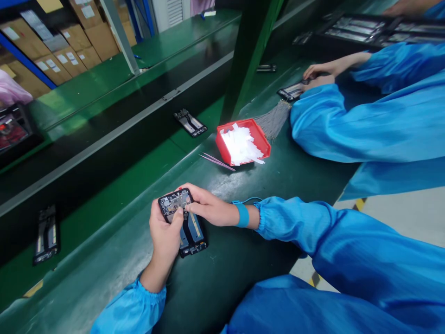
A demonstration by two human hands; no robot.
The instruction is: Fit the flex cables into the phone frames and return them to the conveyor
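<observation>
- Head view looks down on a green bench [264, 185] where a person in blue sleeves works on an opened phone [182, 222].
- Phone lies on the bench at lower centre, back cover off, circuit board at its far end, dark battery area nearer the person.
- Left hand [165, 234] grips the phone's left edge, fingers wrapped under it, thumb pressed down on the board.
- Right hand [208, 206] closes on the phone's far right corner, fingers curled around the top edge; a blue wrist strap [242, 214] with a thin cord circles that wrist.
- Pink tweezers [217, 161] lie on the bench beyond the hands, apart from them.
- Red tray [259, 137] sits just beside the tweezers, holding a loose heap of white strips [241, 146].
- Grey brush [274, 119] lies just behind the tray.
- Another phone frame [190, 123] rests on the belt further back; a third [46, 235] lies at far left.
- Co-worker in blue at upper right has both hands [318, 76] on a device [291, 91] on the bench.
- Cardboard boxes [74, 44] fill shelves at upper left.
</observation>
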